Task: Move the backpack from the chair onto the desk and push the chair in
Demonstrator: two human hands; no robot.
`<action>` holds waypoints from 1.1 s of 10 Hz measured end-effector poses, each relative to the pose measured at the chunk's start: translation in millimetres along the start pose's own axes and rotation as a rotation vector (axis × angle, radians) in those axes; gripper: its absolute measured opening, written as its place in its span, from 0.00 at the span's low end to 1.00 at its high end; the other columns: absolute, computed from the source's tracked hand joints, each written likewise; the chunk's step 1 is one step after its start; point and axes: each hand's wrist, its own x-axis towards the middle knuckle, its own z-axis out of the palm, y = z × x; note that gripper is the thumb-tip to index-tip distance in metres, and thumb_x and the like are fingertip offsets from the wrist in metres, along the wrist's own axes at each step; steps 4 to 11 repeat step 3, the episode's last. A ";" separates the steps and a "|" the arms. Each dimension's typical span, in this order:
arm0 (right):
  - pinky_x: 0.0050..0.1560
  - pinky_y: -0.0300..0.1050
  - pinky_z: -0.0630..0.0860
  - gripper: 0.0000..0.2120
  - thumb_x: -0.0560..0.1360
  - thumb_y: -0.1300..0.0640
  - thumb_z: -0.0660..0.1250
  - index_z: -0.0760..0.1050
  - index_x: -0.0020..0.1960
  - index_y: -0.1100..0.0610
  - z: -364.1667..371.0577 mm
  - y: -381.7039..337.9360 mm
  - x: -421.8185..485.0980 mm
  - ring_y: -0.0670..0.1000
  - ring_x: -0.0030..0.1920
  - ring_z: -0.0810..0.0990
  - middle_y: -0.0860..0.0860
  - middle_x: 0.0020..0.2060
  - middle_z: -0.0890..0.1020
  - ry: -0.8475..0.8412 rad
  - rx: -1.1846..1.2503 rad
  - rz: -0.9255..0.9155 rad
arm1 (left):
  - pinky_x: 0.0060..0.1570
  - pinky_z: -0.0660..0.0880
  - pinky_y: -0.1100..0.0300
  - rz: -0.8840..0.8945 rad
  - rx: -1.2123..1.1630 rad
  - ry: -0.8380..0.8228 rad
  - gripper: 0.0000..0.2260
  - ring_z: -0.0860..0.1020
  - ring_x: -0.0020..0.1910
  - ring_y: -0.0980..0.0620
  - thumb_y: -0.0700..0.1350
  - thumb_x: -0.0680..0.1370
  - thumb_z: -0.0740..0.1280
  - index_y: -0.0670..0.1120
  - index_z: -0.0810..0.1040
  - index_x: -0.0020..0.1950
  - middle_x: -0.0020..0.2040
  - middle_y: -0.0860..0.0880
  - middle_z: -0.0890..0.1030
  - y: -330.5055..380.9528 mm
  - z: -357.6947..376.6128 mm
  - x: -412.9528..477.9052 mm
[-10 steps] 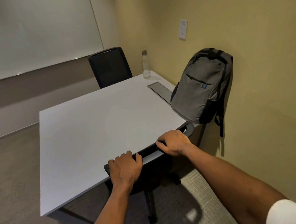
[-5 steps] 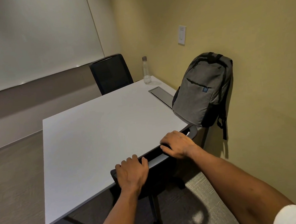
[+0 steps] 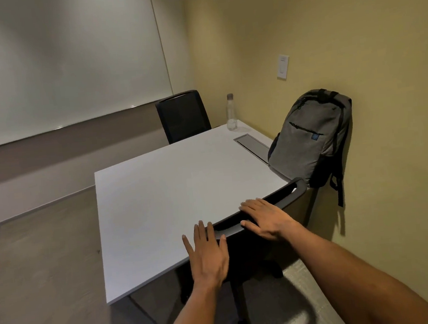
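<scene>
While both hands lie flat with fingers spread, left hand [image 3: 207, 255] and right hand [image 3: 266, 218] rest on the chair backrest [image 3: 280, 197], tucked against the counter [image 3: 174, 192]. Grey backpack [image 3: 308, 138] stands on the counter beyond the right fingers, leaning on the wall.

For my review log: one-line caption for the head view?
Both hands open flat at the pushed-in chair; backpack stands on the desk against the wall.

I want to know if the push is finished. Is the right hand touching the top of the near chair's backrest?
Touching. The head view shows the right hand lying flat, fingers spread, on the near chair's backrest top edge, with no gap visible.
</scene>
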 end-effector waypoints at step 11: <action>0.85 0.55 0.42 0.34 0.85 0.37 0.43 0.48 0.86 0.53 21.6 -144.5 -1.7 0.50 0.85 0.44 0.50 0.86 0.49 0.048 0.014 -0.049 | 0.85 0.36 0.50 0.053 -0.087 0.015 0.35 0.41 0.87 0.53 0.63 0.82 0.42 0.49 0.46 0.87 0.88 0.49 0.45 -108.4 -10.4 -45.3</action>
